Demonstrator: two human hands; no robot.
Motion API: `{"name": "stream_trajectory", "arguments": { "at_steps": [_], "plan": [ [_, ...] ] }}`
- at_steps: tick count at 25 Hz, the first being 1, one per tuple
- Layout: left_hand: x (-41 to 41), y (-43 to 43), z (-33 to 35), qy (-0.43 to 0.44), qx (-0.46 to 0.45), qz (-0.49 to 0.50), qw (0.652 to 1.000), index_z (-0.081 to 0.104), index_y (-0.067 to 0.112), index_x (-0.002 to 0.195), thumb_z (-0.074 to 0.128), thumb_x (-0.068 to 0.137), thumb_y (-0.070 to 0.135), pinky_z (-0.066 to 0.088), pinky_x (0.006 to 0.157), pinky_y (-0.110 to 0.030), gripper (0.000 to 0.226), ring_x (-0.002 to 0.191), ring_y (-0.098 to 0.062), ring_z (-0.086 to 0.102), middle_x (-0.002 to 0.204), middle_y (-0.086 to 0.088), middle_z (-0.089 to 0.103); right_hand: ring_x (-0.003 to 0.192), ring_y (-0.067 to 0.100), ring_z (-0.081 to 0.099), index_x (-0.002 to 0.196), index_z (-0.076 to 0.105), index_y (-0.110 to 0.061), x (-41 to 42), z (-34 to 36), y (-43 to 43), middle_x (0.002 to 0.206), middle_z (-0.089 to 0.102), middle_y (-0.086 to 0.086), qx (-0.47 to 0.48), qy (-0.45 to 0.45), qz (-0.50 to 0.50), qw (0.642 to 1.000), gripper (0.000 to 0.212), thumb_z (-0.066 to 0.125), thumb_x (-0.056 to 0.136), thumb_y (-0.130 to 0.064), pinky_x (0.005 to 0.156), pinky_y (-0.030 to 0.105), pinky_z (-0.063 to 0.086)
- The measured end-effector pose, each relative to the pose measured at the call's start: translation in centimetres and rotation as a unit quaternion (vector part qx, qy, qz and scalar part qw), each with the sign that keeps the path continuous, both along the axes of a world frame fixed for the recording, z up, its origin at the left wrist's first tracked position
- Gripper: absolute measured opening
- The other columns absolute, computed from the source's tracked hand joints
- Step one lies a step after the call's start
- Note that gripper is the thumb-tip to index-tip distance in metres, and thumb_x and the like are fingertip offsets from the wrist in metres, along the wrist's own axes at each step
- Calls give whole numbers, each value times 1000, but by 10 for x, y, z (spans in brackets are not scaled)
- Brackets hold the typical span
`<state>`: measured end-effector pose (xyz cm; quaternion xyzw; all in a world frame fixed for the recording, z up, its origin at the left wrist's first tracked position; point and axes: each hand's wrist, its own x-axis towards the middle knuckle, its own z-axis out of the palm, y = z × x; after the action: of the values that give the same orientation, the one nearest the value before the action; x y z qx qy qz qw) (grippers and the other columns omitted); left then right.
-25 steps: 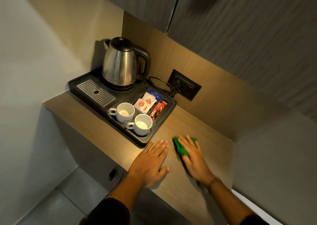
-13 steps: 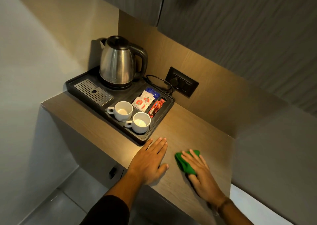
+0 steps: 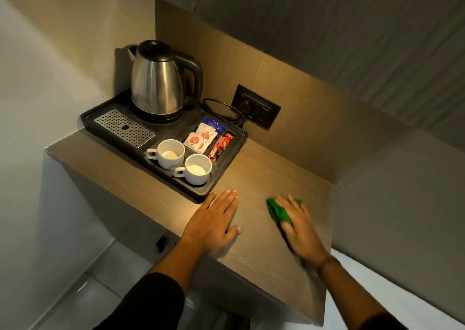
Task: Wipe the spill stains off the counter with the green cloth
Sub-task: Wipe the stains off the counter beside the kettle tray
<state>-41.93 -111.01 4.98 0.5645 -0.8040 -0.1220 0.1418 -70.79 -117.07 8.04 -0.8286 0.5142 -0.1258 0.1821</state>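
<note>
Right hand (image 3: 298,225): flat, fingers spread, pressing the green cloth (image 3: 278,211) onto the counter (image 3: 271,178), right of centre.
Left hand (image 3: 214,222): flat on the counter, palm down, holding nothing.
Black tray (image 3: 221,178): steel kettle (image 3: 157,83), drip grate (image 3: 124,128), two white cups (image 3: 185,162), both seemingly empty; compartments of sachets (image 3: 201,138) and red packets (image 3: 220,147).

My right grip (image 3: 299,225) has bare surface (image 3: 271,178) ahead of it up to the back panel (image 3: 289,78), and open surface toward me as well. On its left, my left grip (image 3: 214,221) lies flat, a clear strip between them. Ahead of the left grip, nearly touching its fingertips, the black tray (image 3: 201,194) blocks the way, with two cups (image 3: 198,170) and a kettle (image 3: 157,80) standing on it. The side wall (image 3: 392,191) closes off the right.
</note>
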Motion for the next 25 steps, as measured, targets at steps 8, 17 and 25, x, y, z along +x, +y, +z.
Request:
{"name": "stream_trajectory", "arguments": {
  "at_steps": [8, 17, 25],
  "plan": [
    [3, -1, -4, -3, -10, 0, 1000, 16, 12, 164, 32, 103, 60, 10, 130, -49, 79, 160, -21, 5, 175, -8, 15, 160, 13, 4, 161, 19, -40, -1, -9, 87, 171, 15, -19, 5, 44, 72, 996, 74, 45, 93, -25, 129, 47, -3],
    [2, -3, 3, -7, 37, -5, 999, 5, 17, 165, 23, 102, 65, 6, 130, -52, 81, 160, -19, -6, 176, -2, 1, 160, 22, 8, 161, 27, -24, 77, 31, -63, 171, 24, -1, 5, 46, -213, 976, 63, 49, 103, -16, 129, 50, 3],
    [3, -2, 8, -31, 33, -20, 999, 2, 10, 164, 22, 104, 61, 4, 130, -53, 81, 160, -23, -9, 176, -8, -3, 160, 12, 2, 162, 16, -40, 23, -1, 106, 172, 12, -19, 0, 35, -34, 999, 71, 45, 97, -27, 128, 48, 0]
  ]
}}
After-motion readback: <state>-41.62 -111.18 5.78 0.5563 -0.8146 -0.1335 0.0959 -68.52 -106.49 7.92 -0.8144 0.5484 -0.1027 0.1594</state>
